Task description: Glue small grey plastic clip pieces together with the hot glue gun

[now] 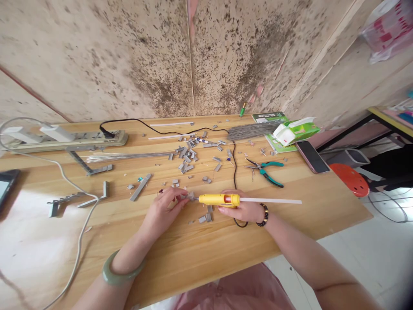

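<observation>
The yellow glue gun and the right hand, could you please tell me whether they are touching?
Touching: the head view shows the right hand gripping the yellow glue gun near its rear end, opposite the nozzle.

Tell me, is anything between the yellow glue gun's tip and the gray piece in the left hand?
Nothing visible. The yellow glue gun, in the right hand, has its tip beside the gray piece in the left hand. I can't tell if they touch.
</observation>
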Tool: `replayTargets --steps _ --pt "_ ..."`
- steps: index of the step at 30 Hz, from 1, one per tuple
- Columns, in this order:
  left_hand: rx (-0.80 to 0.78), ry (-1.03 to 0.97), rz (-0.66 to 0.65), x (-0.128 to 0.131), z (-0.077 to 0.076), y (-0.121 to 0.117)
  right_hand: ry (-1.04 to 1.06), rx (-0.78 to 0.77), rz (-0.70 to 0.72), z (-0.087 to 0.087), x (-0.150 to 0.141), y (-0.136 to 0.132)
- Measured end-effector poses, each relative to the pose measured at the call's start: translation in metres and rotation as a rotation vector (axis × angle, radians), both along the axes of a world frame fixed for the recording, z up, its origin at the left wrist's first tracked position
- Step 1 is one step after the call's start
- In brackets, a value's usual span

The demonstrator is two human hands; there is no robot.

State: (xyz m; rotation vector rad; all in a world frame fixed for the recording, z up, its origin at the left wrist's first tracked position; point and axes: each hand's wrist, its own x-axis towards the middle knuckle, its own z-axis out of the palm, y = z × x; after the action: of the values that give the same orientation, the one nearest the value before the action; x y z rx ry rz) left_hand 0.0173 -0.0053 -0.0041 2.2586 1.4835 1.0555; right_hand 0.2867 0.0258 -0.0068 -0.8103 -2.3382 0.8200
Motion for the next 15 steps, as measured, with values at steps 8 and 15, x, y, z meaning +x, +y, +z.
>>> replayTargets --steps 8,15 --pt "0.004 -0.009 -0.008 -0.0003 -0.0021 -0.0003 0.028 -0.063 -0.019 0.0016 -0.0004 -0.0008" --pt "0.003 -0.004 -0.012 -0.0006 -0.0023 -0.0004 -0.002 -0.052 -0.011 -0.0003 0.0009 -0.001"
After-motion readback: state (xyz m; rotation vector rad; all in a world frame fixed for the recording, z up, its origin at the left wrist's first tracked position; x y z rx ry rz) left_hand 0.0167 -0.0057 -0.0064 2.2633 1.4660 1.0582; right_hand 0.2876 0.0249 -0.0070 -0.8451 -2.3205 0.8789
